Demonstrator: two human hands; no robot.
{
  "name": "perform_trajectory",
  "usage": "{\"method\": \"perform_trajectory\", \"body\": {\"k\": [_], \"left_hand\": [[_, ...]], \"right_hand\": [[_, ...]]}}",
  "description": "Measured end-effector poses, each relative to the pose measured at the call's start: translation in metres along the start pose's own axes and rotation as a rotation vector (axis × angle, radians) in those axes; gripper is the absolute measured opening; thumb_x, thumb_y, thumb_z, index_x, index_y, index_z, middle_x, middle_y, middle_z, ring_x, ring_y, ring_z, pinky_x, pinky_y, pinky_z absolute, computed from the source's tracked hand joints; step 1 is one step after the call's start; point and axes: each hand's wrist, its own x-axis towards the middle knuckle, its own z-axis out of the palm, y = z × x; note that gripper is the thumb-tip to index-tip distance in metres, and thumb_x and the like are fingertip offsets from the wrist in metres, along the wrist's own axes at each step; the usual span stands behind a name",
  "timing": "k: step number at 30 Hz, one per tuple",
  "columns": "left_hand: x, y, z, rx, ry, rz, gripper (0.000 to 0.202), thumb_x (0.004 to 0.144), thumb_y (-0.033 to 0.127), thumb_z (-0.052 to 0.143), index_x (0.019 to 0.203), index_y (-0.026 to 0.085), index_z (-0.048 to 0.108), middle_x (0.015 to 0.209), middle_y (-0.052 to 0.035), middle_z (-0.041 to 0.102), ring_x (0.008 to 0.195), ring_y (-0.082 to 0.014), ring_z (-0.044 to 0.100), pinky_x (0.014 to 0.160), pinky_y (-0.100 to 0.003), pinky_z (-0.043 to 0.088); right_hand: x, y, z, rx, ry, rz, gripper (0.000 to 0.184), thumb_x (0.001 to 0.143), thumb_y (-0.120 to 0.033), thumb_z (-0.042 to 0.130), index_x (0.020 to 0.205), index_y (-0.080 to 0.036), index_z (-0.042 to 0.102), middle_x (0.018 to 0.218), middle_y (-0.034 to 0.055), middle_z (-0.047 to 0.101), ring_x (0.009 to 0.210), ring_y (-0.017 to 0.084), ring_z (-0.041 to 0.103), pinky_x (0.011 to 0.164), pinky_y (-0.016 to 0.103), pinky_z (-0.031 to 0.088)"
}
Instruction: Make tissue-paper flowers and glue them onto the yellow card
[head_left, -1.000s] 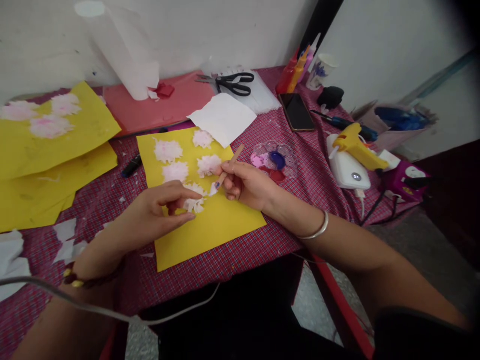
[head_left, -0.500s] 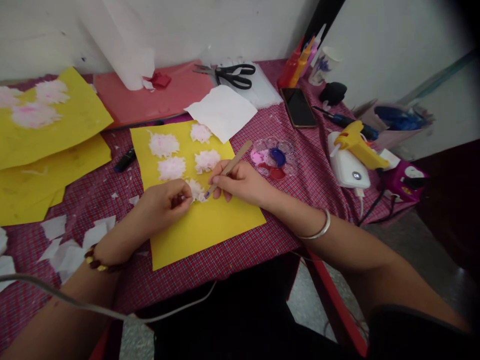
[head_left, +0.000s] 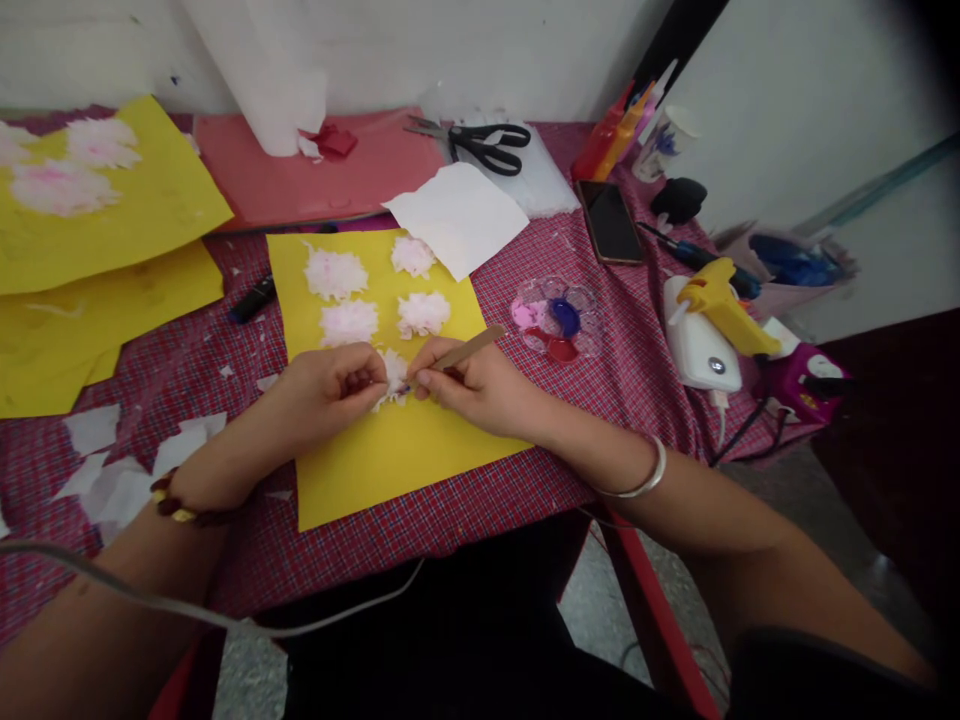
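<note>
A yellow sheet [head_left: 405, 440] lies in front of me on the red checked tablecloth, with several pink-white tissue flowers [head_left: 335, 272] on it. My left hand [head_left: 326, 390] is closed, its fingertips pinching the nearest tissue flower [head_left: 394, 372] against the sheet. My right hand [head_left: 476, 385] grips a wooden-handled brush [head_left: 465, 350] like a pen, its tip touching that same flower. The two hands almost meet over it.
A clear paint palette [head_left: 555, 318] with pink, blue and red paint sits right of the sheet. Further right are a yellow glue gun [head_left: 724, 305] on a white box, a phone [head_left: 609, 222], glue bottles [head_left: 611, 135]. Scissors [head_left: 487, 145], white paper [head_left: 457, 215], more yellow sheets [head_left: 112, 200] lie behind and left.
My left hand closed its fingers and pressed the nearest flower down. The right hand lowered the brush from a raised tilt until its tip reached the flower. The view shifted slightly.
</note>
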Motion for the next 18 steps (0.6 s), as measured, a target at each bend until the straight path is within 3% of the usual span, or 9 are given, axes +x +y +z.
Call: {"method": "perform_trajectory", "body": {"k": [5,10,13,16,18], "left_hand": [[0.001,0.008,-0.004,0.000,0.009,-0.049,0.022,0.067,0.005,0.071,0.053,0.019,0.063,0.050,0.0024,0.053,0.049,-0.0106,0.043,0.047,-0.019,0.027],[0.000,0.001,-0.005,-0.113,0.033,-0.069,0.014,0.077,0.020,0.070,0.064,0.019,0.068,0.052,0.0018,0.052,0.049,-0.0116,0.043,0.044,-0.019,0.029],[0.001,-0.002,-0.002,-0.199,0.053,-0.130,0.009,0.081,0.023,0.066,0.073,0.018,0.068,0.056,0.0001,0.056,0.047,-0.0104,0.045,0.042,-0.019,0.033],[-0.001,0.012,-0.016,-0.370,0.164,-0.148,0.010,0.085,0.020,0.058,0.079,0.018,0.066,0.057,0.0008,0.057,0.044,-0.0089,0.046,0.039,-0.017,0.033],[-0.009,0.027,-0.039,-0.495,0.328,-0.122,0.020,0.089,0.016,0.048,0.076,0.017,0.062,0.055,0.0029,0.053,0.042,-0.0070,0.044,0.039,-0.015,0.032]], "right_hand": [[-0.003,-0.008,0.005,-0.103,-0.003,0.036,0.013,0.092,-0.027,0.049,0.089,-0.019,0.059,0.082,0.0031,0.063,0.076,0.014,0.057,0.072,0.027,0.044],[0.006,-0.001,0.001,0.446,0.183,0.193,0.015,0.094,-0.029,0.046,0.086,-0.020,0.054,0.066,-0.0023,0.060,0.051,0.007,0.049,0.050,0.020,0.042],[0.009,-0.001,-0.003,0.581,0.223,0.242,0.010,0.092,-0.025,0.050,0.085,-0.019,0.055,0.051,-0.0078,0.049,0.041,0.006,0.041,0.042,0.018,0.036],[0.007,-0.006,-0.002,0.579,0.139,0.238,0.006,0.089,-0.020,0.054,0.085,-0.018,0.057,0.048,-0.0087,0.047,0.041,0.005,0.040,0.042,0.018,0.034],[0.005,-0.008,-0.001,0.586,0.104,0.237,0.009,0.090,-0.022,0.054,0.084,-0.017,0.059,0.050,-0.0072,0.049,0.043,0.006,0.043,0.042,0.019,0.034]]}}
